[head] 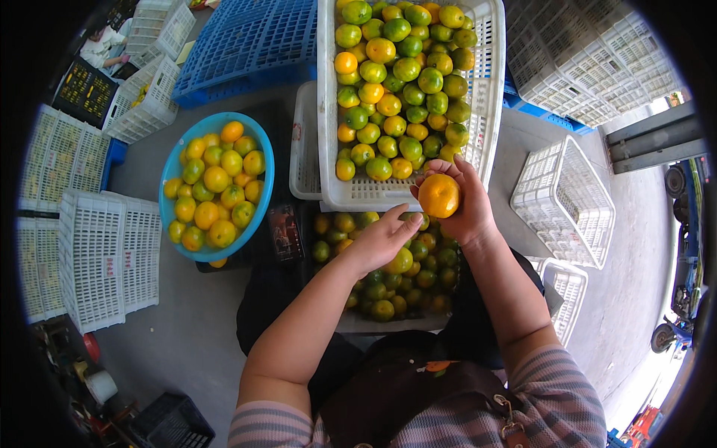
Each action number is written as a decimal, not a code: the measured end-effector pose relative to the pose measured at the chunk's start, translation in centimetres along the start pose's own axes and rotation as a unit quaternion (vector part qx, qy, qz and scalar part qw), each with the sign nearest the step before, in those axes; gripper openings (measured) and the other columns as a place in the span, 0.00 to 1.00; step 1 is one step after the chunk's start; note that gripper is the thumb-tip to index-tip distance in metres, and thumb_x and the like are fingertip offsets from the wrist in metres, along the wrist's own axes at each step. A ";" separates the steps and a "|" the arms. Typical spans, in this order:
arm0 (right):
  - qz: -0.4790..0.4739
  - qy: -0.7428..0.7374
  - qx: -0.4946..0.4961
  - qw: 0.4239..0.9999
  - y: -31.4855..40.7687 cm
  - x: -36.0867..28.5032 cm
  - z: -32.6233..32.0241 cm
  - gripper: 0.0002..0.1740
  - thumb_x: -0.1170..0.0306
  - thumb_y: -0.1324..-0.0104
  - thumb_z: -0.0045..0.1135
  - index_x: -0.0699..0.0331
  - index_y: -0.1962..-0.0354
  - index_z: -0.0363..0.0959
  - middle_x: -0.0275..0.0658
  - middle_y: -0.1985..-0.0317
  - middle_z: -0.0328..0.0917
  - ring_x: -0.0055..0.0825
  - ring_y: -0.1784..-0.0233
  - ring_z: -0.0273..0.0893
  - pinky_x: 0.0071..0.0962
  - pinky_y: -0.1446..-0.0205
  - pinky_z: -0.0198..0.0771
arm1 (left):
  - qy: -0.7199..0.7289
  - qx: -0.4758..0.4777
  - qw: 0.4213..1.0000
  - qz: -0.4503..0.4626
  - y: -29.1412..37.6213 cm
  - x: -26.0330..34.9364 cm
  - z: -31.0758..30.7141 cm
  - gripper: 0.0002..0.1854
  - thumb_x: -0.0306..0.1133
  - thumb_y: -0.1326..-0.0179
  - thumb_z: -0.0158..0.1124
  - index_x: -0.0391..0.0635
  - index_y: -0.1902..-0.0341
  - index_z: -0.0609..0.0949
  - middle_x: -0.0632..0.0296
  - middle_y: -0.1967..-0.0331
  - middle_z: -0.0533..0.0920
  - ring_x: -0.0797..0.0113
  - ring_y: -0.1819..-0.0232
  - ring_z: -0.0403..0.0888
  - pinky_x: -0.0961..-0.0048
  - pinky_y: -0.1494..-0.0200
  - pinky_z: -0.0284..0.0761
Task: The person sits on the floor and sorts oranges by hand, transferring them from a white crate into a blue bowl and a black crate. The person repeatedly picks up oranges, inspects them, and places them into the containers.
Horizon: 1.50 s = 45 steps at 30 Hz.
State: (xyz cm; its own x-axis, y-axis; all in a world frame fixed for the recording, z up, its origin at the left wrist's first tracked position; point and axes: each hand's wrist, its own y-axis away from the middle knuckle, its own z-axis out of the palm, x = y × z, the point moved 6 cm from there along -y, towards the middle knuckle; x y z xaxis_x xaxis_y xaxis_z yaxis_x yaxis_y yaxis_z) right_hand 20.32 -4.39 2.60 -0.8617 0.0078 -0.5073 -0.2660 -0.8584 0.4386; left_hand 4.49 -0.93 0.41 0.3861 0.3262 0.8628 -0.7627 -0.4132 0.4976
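Note:
My right hand (468, 207) holds an orange mandarin (440, 195) with the fingers curled behind it, over the near right corner of a white plastic crate (369, 203) full of green and yellow mandarins (406, 69). To its left, my left hand (386, 238) is held out with thumb and fingers apart. A brighter yellow-green mandarin (399, 261) shows just beneath that hand; whether they touch cannot be told. Below both hands, between my legs, lies a lower container (364, 325) of shaded, mostly green mandarins (382, 309).
On the left stands a blue basin (269, 185) of yellow-orange mandarins beside a dark printed box (285, 232). White crates stand at left (106, 257) and right (560, 207). A blue pallet (246, 50) lies ahead; a person (103, 47) is at far upper left.

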 end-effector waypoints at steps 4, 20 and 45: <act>-0.044 0.061 0.017 0.997 0.3 2.5 0.2 0.17 0.59 0.20 0.49 0.65 0.50 0.74 0.38 0.55 0.78 0.29 0.52 0.78 0.30 0.45 0.75 | 0.388 -0.065 0.913 0.111 -0.2 1.4 1.7 0.40 0.57 0.25 0.59 0.47 0.20 0.61 0.59 0.30 0.72 0.63 0.32 0.75 0.59 0.34 0.75; -0.472 0.847 0.146 0.198 -18.9 -9.5 5.2 0.41 0.49 0.41 0.72 0.56 0.35 0.69 0.37 0.41 0.74 0.42 0.36 0.70 0.40 0.37 0.72 | 0.557 0.030 0.830 0.020 -0.6 1.7 -1.5 0.20 0.51 0.23 0.56 0.45 0.50 0.79 0.58 0.51 0.82 0.61 0.50 0.83 0.52 0.45 0.82; -0.124 0.078 0.085 0.986 2.0 -3.7 -2.0 0.33 0.39 0.20 0.37 0.60 0.44 0.72 0.40 0.55 0.82 0.35 0.51 0.81 0.32 0.54 0.78 | -0.008 -0.011 0.984 0.176 1.4 3.8 -1.8 0.31 0.47 0.30 0.69 0.37 0.33 0.76 0.56 0.48 0.85 0.69 0.50 0.84 0.71 0.53 0.82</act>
State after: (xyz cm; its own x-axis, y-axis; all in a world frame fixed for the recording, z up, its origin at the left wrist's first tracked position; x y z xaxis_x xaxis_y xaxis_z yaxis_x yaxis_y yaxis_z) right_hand 23.78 -7.19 3.88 -0.6881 0.1162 -0.7162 -0.5396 -0.7419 0.3980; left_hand 3.94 1.26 4.23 0.1038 0.1522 0.9829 -0.8613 -0.4804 0.1654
